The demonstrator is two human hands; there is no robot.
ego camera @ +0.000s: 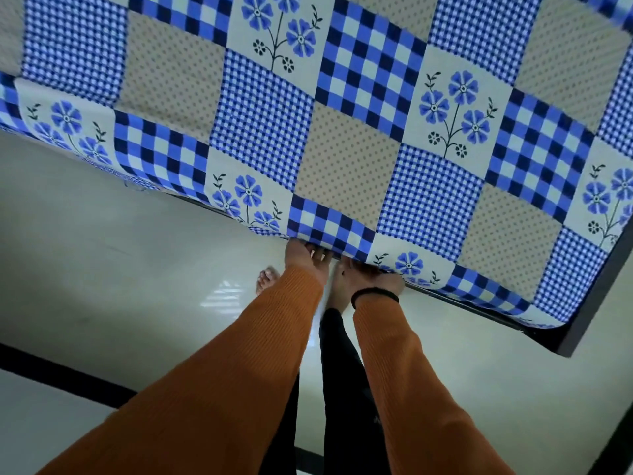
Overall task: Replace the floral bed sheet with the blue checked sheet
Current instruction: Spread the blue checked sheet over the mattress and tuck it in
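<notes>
The blue checked sheet (342, 138), a patchwork of blue checks, beige dotted squares and blue flower panels, lies spread flat over the bed and fills the upper half of the view. Both my arms, in orange sleeves, reach down to its near edge. My left hand (306, 258) has its fingers at the sheet's hem, partly tucked under it. My right hand (359, 275), with a black band on the wrist, is pressed at the same edge just to the right, fingers hidden under the fabric. No floral bed sheet is visible.
The dark bed frame (582, 317) shows along the near side and at the right corner. Pale glossy floor tiles (137, 269) with a black strip (68, 378) lie below. My bare foot (267, 279) stands close to the bed.
</notes>
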